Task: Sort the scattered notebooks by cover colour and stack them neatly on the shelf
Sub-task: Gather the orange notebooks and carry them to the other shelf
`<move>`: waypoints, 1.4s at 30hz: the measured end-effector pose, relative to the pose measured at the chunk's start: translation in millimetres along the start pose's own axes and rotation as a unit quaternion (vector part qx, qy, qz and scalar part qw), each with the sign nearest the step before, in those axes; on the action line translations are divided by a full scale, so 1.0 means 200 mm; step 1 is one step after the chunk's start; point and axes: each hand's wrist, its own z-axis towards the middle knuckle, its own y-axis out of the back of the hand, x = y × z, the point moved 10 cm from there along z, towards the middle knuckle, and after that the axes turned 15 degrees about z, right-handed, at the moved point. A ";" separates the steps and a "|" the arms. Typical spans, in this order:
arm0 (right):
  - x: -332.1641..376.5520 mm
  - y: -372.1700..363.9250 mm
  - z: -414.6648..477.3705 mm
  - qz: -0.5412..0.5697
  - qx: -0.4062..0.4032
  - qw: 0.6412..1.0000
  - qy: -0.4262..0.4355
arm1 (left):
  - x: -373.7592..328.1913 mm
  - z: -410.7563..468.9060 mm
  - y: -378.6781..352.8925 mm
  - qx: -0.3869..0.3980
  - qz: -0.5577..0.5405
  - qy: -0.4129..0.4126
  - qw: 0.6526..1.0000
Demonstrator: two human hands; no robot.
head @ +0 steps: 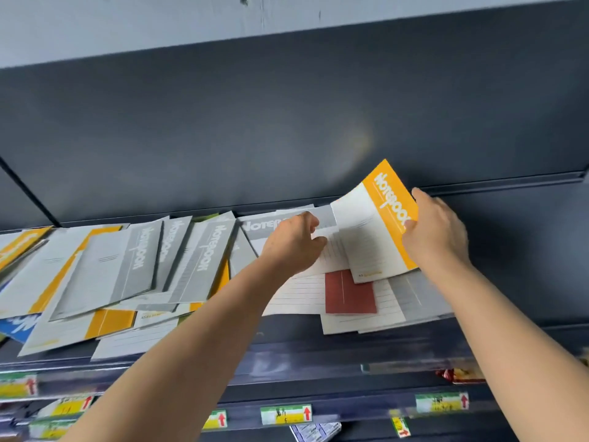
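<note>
Several notebooks lie scattered on a dark shelf [318,349]. My right hand [436,231] grips the right edge of an orange-and-white notebook [373,228] and lifts it, tilted, off the pile at the right. My left hand [294,240] pinches the corner of a grey notebook [264,226] just left of it. Under these lie a small dark red notebook [349,295] and white lined ones. More grey notebooks [140,260] overlap in the middle. Orange ones [110,323] and a blue one [19,327] lie at the left.
The dark back panel [287,129] rises behind the shelf, with another shelf overhead. Price tags with red arrows [285,414] line the rails below. The right part of the shelf [516,250] holds no notebooks. A red packet [459,376] sits at the lower right.
</note>
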 end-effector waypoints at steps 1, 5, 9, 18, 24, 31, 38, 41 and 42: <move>0.04 0.03 0.00 0.034 -0.022 0.999 0.017 | 0.00 0.01 0.02 -0.011 -0.005 -0.003 1.000; 0.15 -0.06 0.02 0.214 -0.011 0.976 0.019 | 0.05 0.03 0.12 -0.049 -0.048 0.016 0.998; 0.24 -0.30 -0.04 0.272 0.049 0.961 -0.029 | 0.25 0.02 0.16 -0.055 -0.130 0.077 0.987; 0.70 -0.92 -0.32 0.241 0.229 0.943 -0.018 | 0.96 -0.26 0.21 -0.027 -0.121 0.175 0.977; 0.90 -1.07 -0.38 0.288 0.188 0.939 -0.020 | 1.45 -0.46 0.43 -0.101 0.081 0.252 0.959; 0.93 -1.10 -0.42 0.292 0.159 0.942 -0.037 | 1.58 -0.41 0.33 0.025 0.163 0.222 0.961; 0.85 -1.00 -0.38 0.304 0.084 0.946 -0.077 | 1.78 -0.35 0.36 0.044 0.144 0.236 0.960; 0.86 -1.03 -0.41 0.345 0.089 0.930 -0.092 | 1.80 -0.34 0.35 0.057 0.129 0.242 0.960; 0.87 -1.04 -0.42 0.367 0.097 0.920 -0.097 | 1.81 -0.35 0.35 0.058 0.119 0.250 0.959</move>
